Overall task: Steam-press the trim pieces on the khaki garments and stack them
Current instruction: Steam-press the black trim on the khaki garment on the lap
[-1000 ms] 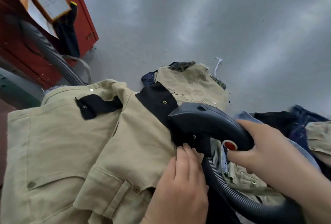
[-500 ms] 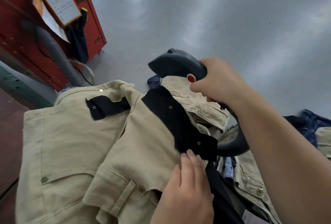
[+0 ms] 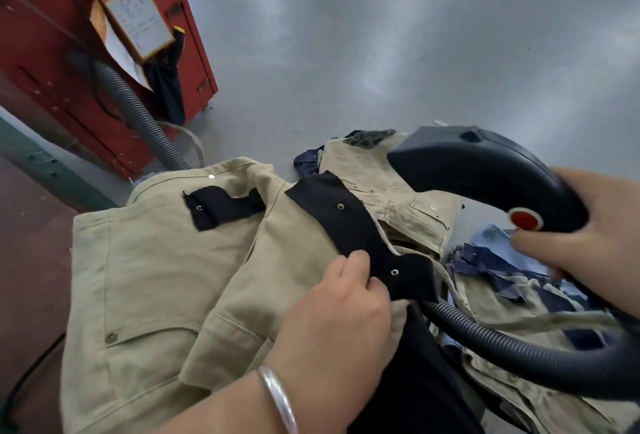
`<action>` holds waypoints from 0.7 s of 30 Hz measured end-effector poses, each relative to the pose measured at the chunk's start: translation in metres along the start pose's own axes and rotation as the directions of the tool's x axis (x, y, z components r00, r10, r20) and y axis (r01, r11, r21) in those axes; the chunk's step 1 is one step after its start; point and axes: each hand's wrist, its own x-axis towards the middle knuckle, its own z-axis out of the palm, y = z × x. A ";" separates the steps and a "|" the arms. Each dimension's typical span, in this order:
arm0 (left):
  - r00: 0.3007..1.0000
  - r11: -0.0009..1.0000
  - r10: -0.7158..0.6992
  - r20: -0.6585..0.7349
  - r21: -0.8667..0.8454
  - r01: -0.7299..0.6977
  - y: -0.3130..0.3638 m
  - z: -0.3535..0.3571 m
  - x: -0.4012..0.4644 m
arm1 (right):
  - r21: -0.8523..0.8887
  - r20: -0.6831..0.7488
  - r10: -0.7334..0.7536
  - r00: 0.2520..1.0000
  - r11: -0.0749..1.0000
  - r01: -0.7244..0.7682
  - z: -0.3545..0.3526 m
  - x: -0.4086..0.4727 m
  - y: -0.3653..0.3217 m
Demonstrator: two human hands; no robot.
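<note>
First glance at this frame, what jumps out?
The black steam iron, gripped by the right hand at the right edge, with its red button and ribbed hose trailing below. At centre, the left hand pinches the long black trim strip on the khaki garment. A red cabinet stands top left.

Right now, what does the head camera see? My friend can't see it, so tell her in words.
A left hand pinches a black trim strip on a khaki garment, while the right hand holds a black steam iron lifted beside it. More clothes are piled at right.
</note>
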 end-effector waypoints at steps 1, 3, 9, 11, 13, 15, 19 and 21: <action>1.000 0.999 0.018 0.016 0.027 -0.018 -0.002 0.001 0.000 | -0.002 0.011 0.006 1.000 1.000 -0.006 0.000 -0.004 0.001; 0.997 0.992 0.082 0.005 0.098 -0.082 -0.006 0.007 -0.002 | -0.010 0.044 0.005 0.999 1.000 -0.005 0.001 -0.011 0.000; 0.984 0.970 0.175 -0.024 0.177 -0.168 -0.010 0.024 -0.017 | -0.181 0.136 0.029 0.990 0.984 -0.004 0.010 -0.022 -0.010; 0.983 0.965 0.185 -0.014 0.189 -0.179 -0.010 0.028 -0.020 | -0.205 0.156 0.031 0.987 0.979 0.002 0.015 -0.021 -0.011; 0.983 0.967 0.179 -0.029 0.189 -0.171 -0.008 0.030 -0.021 | -0.217 0.202 0.030 0.979 0.976 0.015 0.021 -0.020 -0.012; 0.982 0.969 0.182 -0.055 0.179 -0.169 -0.005 0.031 -0.019 | -0.238 0.241 0.032 0.970 0.971 0.028 0.028 -0.017 -0.014; 0.980 0.971 0.179 -0.089 0.178 -0.161 -0.002 0.032 -0.019 | -0.197 0.276 0.034 0.960 0.980 0.022 0.041 -0.001 -0.013; 0.979 0.969 0.184 -0.084 0.184 -0.167 -0.003 0.032 -0.018 | -0.143 0.282 0.012 0.959 0.989 0.029 0.044 0.013 -0.013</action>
